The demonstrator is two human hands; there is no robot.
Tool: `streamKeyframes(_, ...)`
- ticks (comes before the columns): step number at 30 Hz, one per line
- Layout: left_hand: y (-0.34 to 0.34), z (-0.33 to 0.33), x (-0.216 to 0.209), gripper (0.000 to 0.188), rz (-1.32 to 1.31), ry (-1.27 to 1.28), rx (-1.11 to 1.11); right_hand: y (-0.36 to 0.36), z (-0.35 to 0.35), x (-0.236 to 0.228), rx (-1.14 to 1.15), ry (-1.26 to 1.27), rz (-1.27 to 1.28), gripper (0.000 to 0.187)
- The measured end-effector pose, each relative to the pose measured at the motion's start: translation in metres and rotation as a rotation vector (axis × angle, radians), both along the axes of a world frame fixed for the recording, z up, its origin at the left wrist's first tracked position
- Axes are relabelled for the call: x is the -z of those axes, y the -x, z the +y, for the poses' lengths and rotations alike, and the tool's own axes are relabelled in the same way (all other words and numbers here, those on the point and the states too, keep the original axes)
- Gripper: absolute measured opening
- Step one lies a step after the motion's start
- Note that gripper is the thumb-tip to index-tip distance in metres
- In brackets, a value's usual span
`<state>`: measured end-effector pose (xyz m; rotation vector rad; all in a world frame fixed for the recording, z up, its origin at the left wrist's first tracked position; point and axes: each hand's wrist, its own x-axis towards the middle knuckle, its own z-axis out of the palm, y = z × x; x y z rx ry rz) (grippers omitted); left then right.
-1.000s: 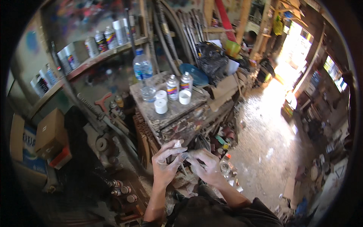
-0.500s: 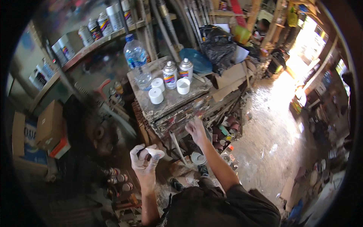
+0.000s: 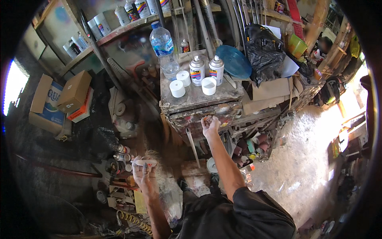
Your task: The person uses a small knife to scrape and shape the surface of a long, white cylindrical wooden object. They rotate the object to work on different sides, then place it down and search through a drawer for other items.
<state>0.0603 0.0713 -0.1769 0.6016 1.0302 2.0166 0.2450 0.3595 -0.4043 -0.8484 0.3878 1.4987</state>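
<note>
My left hand (image 3: 145, 175), dusted with white, is closed around a small, pale, elongated piece (image 3: 148, 163) whose kind I cannot make out. The right hand (image 3: 211, 126) is raised before the front of a worn wooden cabinet (image 3: 179, 106), its fingers curled together; whatever they pinch, if anything, is too small to name. On the cabinet top stand two white spray paint cans (image 3: 197, 72) with no caps on. Three white caps (image 3: 177, 89) are around them, one of these right in front of the cans. A clear plastic bottle with a blue lid (image 3: 162, 46) stands behind the caps.
More spray cans line a wall shelf (image 3: 119, 31). A blue round dish (image 3: 233, 61) and a black plastic bag (image 3: 264, 51) lie right of the cabinet. Cardboard boxes (image 3: 75, 93) are stacked at left. Below the cabinet's right side sit several tins and sanding rolls (image 3: 250, 147).
My view has turned left, so the cabinet appears further right. The right hand has closed its fingers and is nearer the cabinet front. My left hand, still holding the pale piece, has turned.
</note>
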Motion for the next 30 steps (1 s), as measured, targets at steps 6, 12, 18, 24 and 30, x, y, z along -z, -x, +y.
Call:
streamKeyframes(6, -0.023, -0.003, 0.015, 0.042, 0.119, 0.027, -0.022, -0.003, -0.029, -0.024, 0.041, -0.113, -0.042, 0.016)
streamKeyframes(12, -0.031, 0.017, 0.025, 0.038, 0.225, 0.108, -0.057, -0.025, -0.124, -0.034, -0.074, -0.049, -0.092, 0.026)
streamKeyframes(18, -0.054, 0.056, 0.042, 0.040, 0.320, 0.192, 0.089, -0.042, -0.155, -0.047, -0.216, 0.075, -0.069, 0.023)
streamKeyframes(24, -0.046, 0.098, 0.101, 0.045, 0.586, 0.111, -0.059, -0.067, -0.172, -0.049, -0.200, 0.215, -0.242, 0.020)
streamKeyframes(30, -0.011, 0.126, 0.148, 0.054, 0.746, 0.374, -0.533, -0.137, -0.130, -0.121, 0.066, -0.299, -1.736, 0.016)
